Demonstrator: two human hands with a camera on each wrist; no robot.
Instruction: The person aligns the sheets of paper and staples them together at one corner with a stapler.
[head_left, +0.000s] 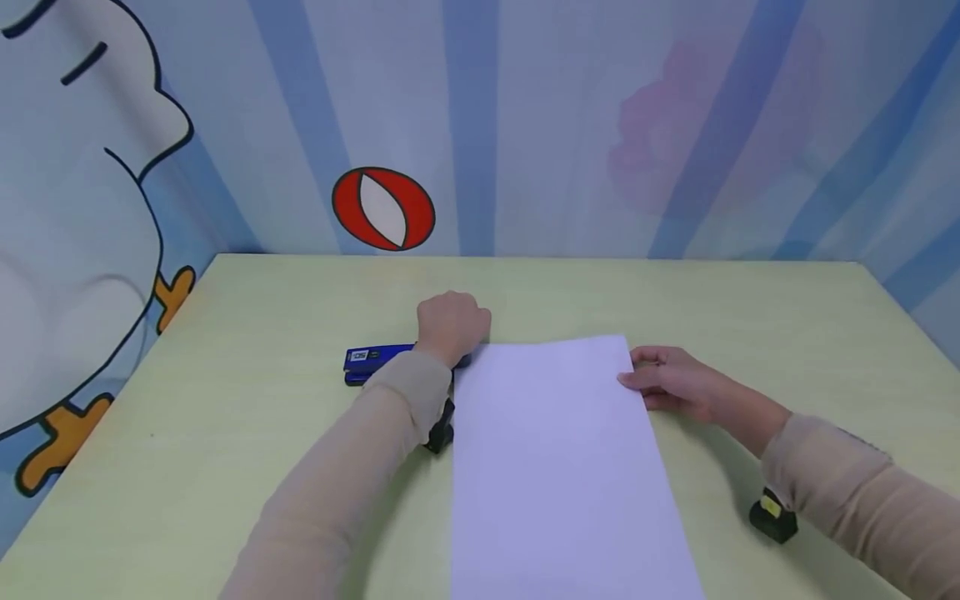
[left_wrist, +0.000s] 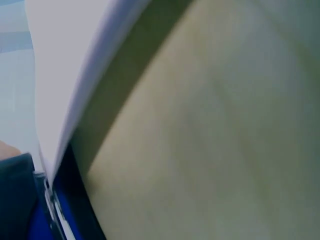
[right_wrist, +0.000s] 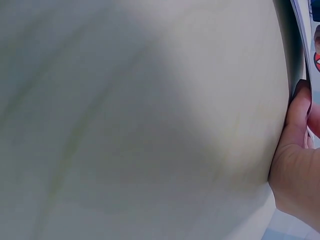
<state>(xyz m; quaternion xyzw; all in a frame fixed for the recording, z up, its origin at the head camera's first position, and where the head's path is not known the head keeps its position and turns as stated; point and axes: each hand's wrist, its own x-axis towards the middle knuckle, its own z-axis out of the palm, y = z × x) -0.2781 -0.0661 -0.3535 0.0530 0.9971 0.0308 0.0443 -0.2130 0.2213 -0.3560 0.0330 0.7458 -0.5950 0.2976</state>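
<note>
A blue stapler [head_left: 371,358] lies crosswise at the upper left corner of some white paper [head_left: 555,467]. My left hand [head_left: 452,321] is over the stapler's front end with its fingers curled and hides part of it. In the left wrist view the paper's corner [left_wrist: 55,125] sits between the upper and lower arms of the stapler [left_wrist: 17,192]. With thumb on top and fingers beneath, my right hand [head_left: 671,383] pinches the paper's right edge near its top. Layered sheet edges [right_wrist: 300,25] show in the right wrist view.
The pale wooden table [head_left: 225,433] ends at a wall [head_left: 540,125] with blue stripes and a printed red-and-white ball [head_left: 384,208]. A cartoon figure [head_left: 75,250] is on the left wall. Dark wrist cameras hang under both sleeves [head_left: 825,475].
</note>
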